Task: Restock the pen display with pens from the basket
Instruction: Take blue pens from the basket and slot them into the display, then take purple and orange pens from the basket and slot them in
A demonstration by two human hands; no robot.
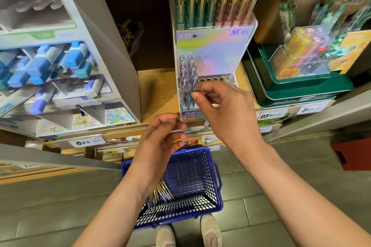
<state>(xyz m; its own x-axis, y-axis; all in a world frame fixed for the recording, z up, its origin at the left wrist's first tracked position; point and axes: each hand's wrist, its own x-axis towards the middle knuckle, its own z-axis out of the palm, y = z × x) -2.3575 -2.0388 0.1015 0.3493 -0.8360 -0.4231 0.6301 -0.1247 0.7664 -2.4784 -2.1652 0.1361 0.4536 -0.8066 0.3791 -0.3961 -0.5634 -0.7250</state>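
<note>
A clear acrylic pen display [212,50] with a pastel card stands on the wooden shelf. Several purple pens [186,74] fill its left holes, and empty holes [215,79] run to the right. My right hand [222,110] pinches the top of a purple pen [195,87] that stands in the front row of the display. My left hand [162,138] hovers just below the display's front edge, fingers curled around a thin clear object I cannot make out. On the floor below sits a blue basket [192,168] with several purple pens [160,194] in its left corner.
A grey marker stand [60,62] with blue markers is on the left. Green trays with a clear box of pens [305,60] are on the right. Price tags [86,142] line the shelf edge. My shoes [188,234] are beside the basket.
</note>
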